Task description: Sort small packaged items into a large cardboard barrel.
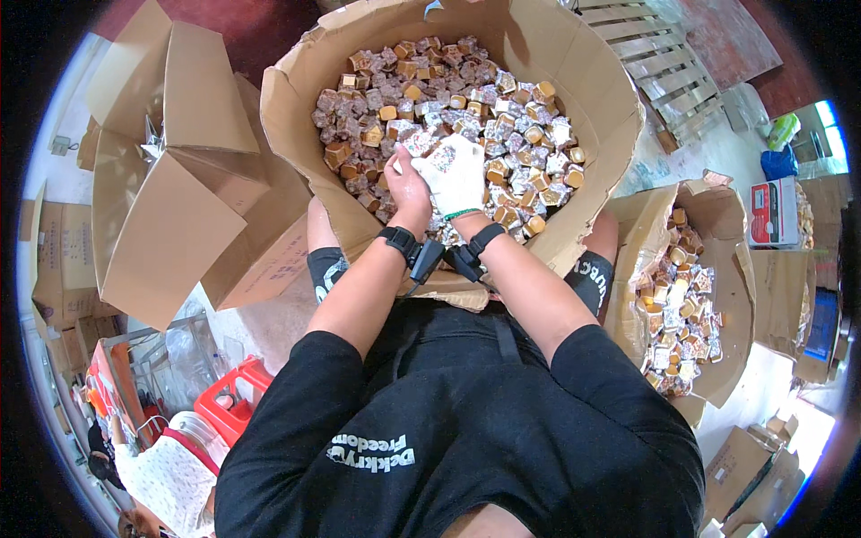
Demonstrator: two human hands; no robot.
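A big cardboard box (574, 81) in front of me is filled with several small wrapped cubes (448, 90), brown and silvery. My left hand (405, 184), bare, reaches into the pile and closes on a wrapped cube (417, 143). My right hand (456, 175) wears a white glove and rests beside it on the cubes, fingers curled over the same wrapped pieces. Both wrists carry black bands with small devices.
An empty open cardboard box (179, 179) stands at my left. A second torn box with more wrapped cubes (677, 296) sits at my right. A wooden pallet (655, 54) lies at the back right. A red plastic stool (235, 399) and another person (152, 475) are at lower left.
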